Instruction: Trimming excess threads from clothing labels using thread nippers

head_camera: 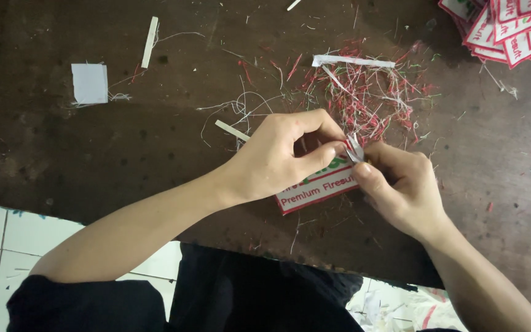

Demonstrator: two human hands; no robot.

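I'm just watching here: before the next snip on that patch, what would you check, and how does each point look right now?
1. Patch held: ok, the left hand pinches its top edge against the table.
2. Small metal tool gripped: ok, the right hand holds it at the patch edge.
3. Fingers away from the tool tip: not ok, the left thumb and forefinger sit right beside it.
4. Loose thread at the tip: cannot tell, the fingers hide it.
5. Clippings pile apart from the patch: ok, it lies just beyond the hands.
6. Patch stack out of the way: ok, at the table's far right corner.
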